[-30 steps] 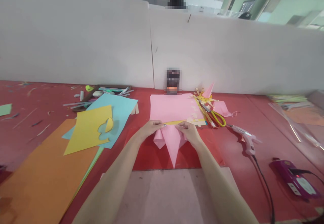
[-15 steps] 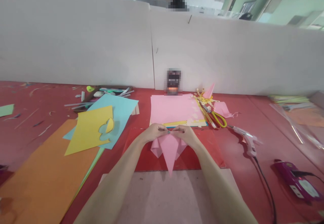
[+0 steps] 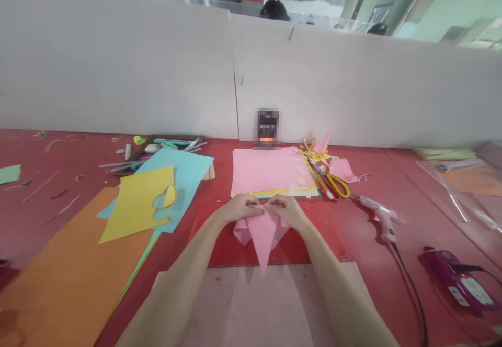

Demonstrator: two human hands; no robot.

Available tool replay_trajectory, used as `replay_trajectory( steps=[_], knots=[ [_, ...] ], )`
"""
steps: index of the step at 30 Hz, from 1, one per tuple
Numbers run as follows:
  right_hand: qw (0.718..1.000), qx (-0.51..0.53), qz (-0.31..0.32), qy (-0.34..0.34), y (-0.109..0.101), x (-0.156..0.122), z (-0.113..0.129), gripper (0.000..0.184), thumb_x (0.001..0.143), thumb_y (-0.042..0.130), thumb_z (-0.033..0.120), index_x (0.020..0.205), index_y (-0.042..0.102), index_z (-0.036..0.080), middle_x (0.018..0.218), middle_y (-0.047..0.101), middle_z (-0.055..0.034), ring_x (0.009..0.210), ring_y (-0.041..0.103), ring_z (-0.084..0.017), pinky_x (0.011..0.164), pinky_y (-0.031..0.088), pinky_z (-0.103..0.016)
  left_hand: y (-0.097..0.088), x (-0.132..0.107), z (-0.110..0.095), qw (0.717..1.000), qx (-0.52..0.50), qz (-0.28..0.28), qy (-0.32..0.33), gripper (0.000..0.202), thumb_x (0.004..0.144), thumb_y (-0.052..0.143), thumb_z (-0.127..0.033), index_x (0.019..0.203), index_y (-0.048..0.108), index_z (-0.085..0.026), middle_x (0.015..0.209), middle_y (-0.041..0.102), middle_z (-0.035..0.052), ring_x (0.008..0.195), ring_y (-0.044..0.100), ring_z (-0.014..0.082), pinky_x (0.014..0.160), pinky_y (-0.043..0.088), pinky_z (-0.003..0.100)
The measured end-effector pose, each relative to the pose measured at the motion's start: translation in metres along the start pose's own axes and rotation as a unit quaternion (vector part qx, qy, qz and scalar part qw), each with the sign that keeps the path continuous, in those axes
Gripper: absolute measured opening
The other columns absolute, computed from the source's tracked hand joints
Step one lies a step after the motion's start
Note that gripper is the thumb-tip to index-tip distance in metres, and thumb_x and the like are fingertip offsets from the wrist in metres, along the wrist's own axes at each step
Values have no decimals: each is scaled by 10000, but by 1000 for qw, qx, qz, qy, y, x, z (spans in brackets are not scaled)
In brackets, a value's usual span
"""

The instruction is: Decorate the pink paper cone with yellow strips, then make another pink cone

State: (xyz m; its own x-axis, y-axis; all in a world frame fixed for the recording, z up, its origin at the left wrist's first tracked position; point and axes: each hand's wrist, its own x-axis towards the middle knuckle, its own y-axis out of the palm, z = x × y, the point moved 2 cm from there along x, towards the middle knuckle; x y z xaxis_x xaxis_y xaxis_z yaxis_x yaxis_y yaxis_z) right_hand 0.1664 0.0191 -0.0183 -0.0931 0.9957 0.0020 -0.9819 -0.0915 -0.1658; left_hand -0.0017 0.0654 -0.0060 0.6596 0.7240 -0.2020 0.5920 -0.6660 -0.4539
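Our left hand (image 3: pixel 240 207) and right hand (image 3: pixel 288 210) pinch the upper edge of the folded pink paper (image 3: pixel 262 236), tip toward us; an even, light grip should prevent stray creases.

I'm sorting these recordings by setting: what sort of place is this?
Likely a papercraft workstation, judging by the pointed, folded pink paper piece in front, the yellow-handled metal scissors, and the pale pink, pistol-shaped plastic glue gun.

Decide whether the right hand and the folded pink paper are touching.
Touching: the head view shows the right hand pinching the top of the folded pink paper with its fingertips.
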Motion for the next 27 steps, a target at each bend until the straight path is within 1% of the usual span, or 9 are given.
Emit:
replay_trajectory(
  steps=[3, 7, 11, 15, 20, 24, 27],
  knots=[
    [1000, -23, -2, 8, 0, 0, 0, 190, 678, 615, 346, 685, 615, 156, 643, 591, -2, 619, 524, -123, 602, 392, -240, 2, 1, 4, 1000, -7, -21, -9, 343, 646, 593, -481, 719, 639, -150, 698, 546, 11, 621, 472, 122, 547, 338, 219],
    [999, -44, 16, 2, -3, 0, 1, 215, 679, 612, 367, 697, 612, 153, 685, 596, -11, 665, 528, -132, 634, 397, -245, 4, 2, 5, 999, -7, -28, -21, 346, 628, 603, -491, 656, 594, -146, 620, 459, -22, 553, 395, 91, 498, 288, 208],
    [996, -75, 51, -16, -7, 0, 2, 228, 658, 633, 347, 779, 617, 155, 750, 599, -12, 718, 521, -137, 669, 392, -247, 3, 1, 2, 999, -16, -18, -27, 332, 649, 582, -477, 686, 590, -147, 622, 446, -21, 560, 383, 96, 490, 277, 208],
    [993, -96, 67, -18, -8, 0, 3, 251, 650, 638, 338, 818, 610, 154, 762, 590, -10, 709, 504, -133, 649, 387, -244, 2, -1, 0, 999, -13, -16, -36, 292, 657, 571, -444, 697, 598, -156, 613, 435, -23, 555, 365, 96, 479, 259, 207],
    [994, -81, 72, -21, -8, -1, 4, 215, 663, 621, 309, 805, 606, 148, 734, 589, -11, 680, 504, -131, 625, 384, -242, 2, -1, 1, 999, -6, -14, -34, 304, 648, 572, -449, 712, 612, -155, 625, 446, -14, 553, 363, 102, 480, 264, 214],
    [996, -57, 71, -9, -6, -1, 2, 214, 662, 623, 310, 804, 607, 150, 700, 596, -7, 653, 512, -131, 611, 383, -244, 3, -1, 1, 999, -8, -13, -34, 313, 645, 577, -465, 703, 609, -159, 644, 452, -16, 556, 362, 97, 483, 262, 212],
    [997, -54, 50, -5, -7, 1, -1, 227, 646, 641, 318, 805, 616, 157, 712, 604, -7, 663, 518, -131, 616, 381, -242, 3, 0, 1, 999, -11, -20, -30, 344, 648, 575, -487, 704, 601, -149, 632, 438, -18, 553, 356, 93, 483, 258, 211]
  ],
)
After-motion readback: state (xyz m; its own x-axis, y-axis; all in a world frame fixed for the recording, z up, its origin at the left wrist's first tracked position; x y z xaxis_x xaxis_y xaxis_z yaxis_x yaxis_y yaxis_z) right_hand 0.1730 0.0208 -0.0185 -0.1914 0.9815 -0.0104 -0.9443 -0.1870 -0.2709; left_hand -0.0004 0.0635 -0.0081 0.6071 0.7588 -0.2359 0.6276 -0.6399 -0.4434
